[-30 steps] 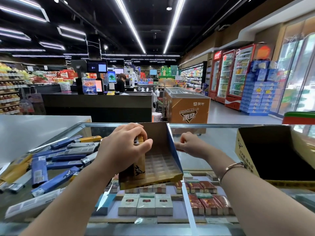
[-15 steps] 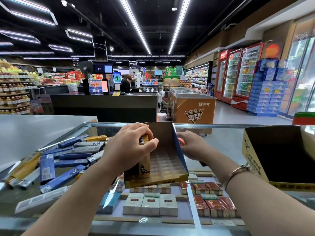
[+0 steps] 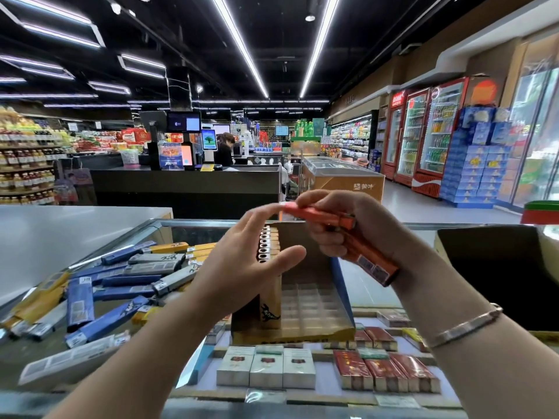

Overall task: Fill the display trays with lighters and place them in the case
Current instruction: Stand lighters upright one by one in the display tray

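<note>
Head view: one row of lighters [image 3: 266, 252] is slotted in the display tray [image 3: 317, 300] on the glass case [image 3: 375, 285]; most slots unfilled. Orange lighters [image 3: 348, 237] are gripped by right hand [image 3: 344, 228]; left hand [image 3: 242, 264] spread, fingertip touching one. Loose lighters [image 3: 115, 282] remain.

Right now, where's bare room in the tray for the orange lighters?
Free: the empty cells between the yellow lighter row and the tray's blue right wall. Crowded: the glass left of the tray, under the loose lighters.
</note>
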